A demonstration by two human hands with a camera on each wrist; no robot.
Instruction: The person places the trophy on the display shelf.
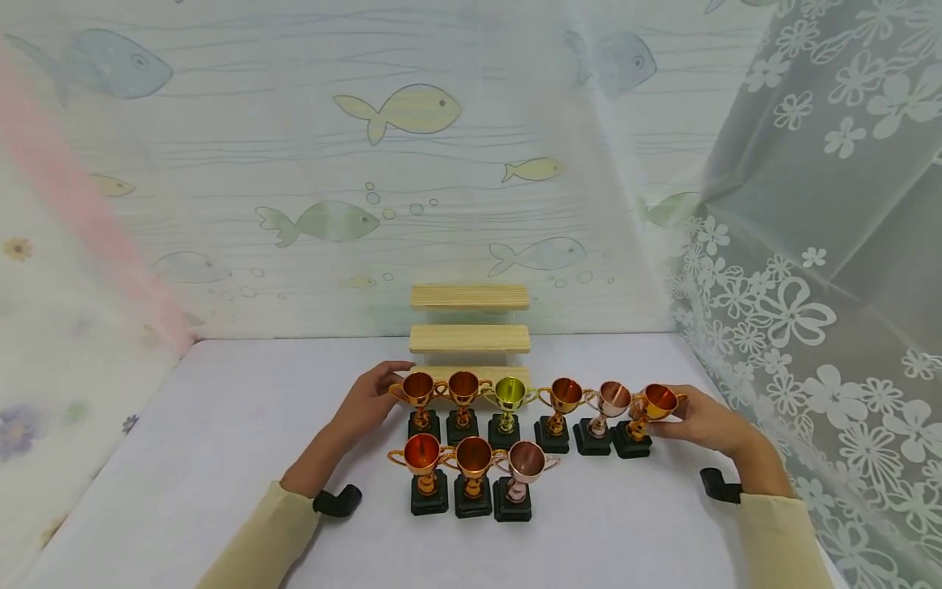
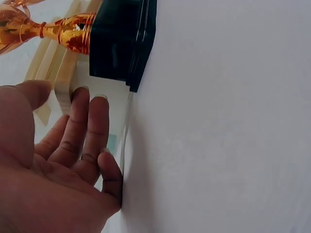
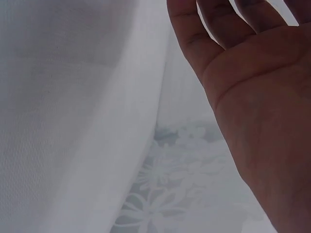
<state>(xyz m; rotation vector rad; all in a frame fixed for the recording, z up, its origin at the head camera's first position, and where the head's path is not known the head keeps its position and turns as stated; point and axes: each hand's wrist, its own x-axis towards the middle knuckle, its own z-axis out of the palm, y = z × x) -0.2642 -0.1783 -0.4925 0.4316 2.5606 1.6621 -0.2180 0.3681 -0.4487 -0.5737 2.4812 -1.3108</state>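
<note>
In the head view, several small trophy cups on black square bases stand in a back row, and three more in front. My left hand (image 1: 371,399) is beside the back row's leftmost orange-gold trophy (image 1: 419,391). The left wrist view shows its fingers loosely bent below that trophy's black base (image 2: 116,41), holding nothing. At the other end, my right hand (image 1: 699,419) grips the rightmost orange-gold trophy (image 1: 657,401), thumb by the stem and fingers behind the cup. This trophy leans slightly to the right. Its fingertips are out of frame in the right wrist view.
Behind the trophies rises a stepped rack of pale wooden planks (image 1: 469,338). The front row holds a red-gold trophy (image 1: 423,452), an orange-gold trophy (image 1: 473,456) and a rose-pink trophy (image 1: 526,462). A lace-flowered curtain (image 1: 795,311) hangs along the right side of the white table (image 1: 221,458).
</note>
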